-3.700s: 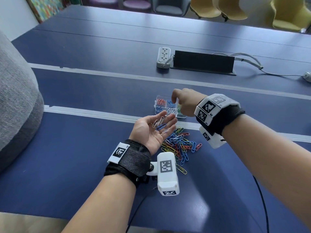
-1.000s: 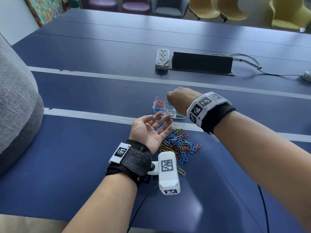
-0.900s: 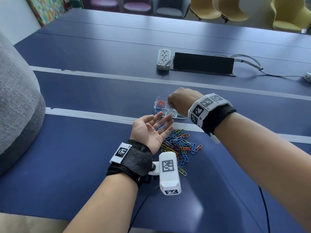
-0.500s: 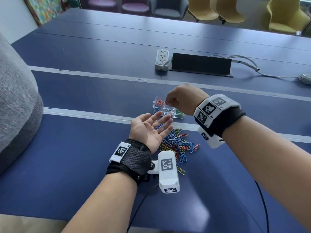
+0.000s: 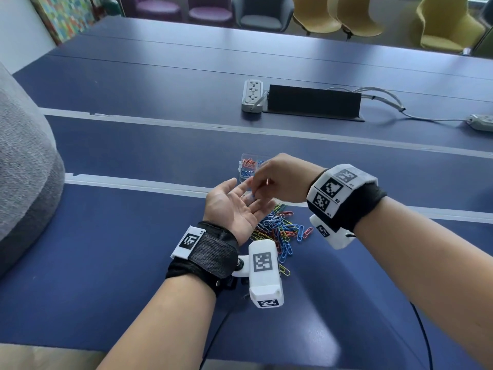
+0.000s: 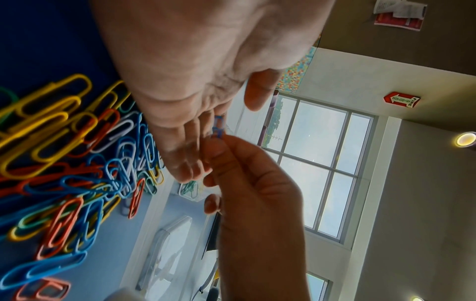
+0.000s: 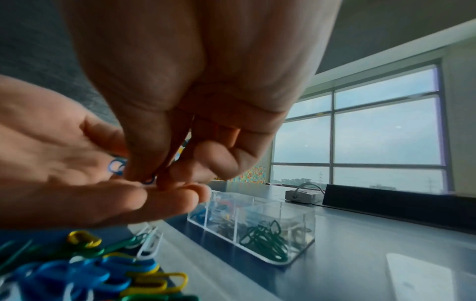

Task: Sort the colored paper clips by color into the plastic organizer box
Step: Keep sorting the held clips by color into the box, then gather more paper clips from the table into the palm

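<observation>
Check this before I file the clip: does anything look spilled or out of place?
Only the loose clips heaped on the table beside the box, waiting to be sorted. The box stands upright, and its green clips share one compartment.

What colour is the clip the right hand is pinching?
Blue clip, pinched by the right hand; clearest in the left wrist view.

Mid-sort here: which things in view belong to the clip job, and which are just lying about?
Job:
- blue paper clip, pinched by right hand on open left hand
- loose pile of coloured paper clips
- clear plastic organizer box

Lying about:
- white power strip
- black cable box
</observation>
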`<state>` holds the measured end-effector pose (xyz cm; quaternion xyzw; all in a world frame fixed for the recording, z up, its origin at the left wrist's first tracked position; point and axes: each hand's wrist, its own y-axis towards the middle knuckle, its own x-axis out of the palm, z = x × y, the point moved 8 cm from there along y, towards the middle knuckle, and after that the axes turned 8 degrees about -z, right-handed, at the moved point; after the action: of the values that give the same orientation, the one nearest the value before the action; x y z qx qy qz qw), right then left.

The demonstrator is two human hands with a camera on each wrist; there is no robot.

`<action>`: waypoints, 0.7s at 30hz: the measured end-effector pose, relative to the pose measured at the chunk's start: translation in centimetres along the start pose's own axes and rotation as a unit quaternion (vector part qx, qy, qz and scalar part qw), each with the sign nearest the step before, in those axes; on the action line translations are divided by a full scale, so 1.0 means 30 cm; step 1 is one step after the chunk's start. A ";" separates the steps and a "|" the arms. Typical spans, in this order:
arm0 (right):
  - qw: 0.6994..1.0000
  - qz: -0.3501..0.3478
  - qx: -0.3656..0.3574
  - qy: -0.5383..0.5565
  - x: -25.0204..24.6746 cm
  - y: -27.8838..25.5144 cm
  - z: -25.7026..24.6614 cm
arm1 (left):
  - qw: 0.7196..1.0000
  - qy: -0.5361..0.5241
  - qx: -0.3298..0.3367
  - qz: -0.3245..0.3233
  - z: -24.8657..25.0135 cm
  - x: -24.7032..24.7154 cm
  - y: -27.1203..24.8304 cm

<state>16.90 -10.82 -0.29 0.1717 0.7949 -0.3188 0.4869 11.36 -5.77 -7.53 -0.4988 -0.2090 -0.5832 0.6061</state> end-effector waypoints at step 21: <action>0.972 -0.075 0.208 0.079 0.054 -0.169 0.123 | 0.799 0.595 -0.032 0.087 0.183 -0.013 -0.056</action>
<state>15.63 -17.12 -1.17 0.2341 0.7574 -0.4984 0.3509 11.53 -0.62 -4.99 -0.0888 0.2556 -0.7165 0.6430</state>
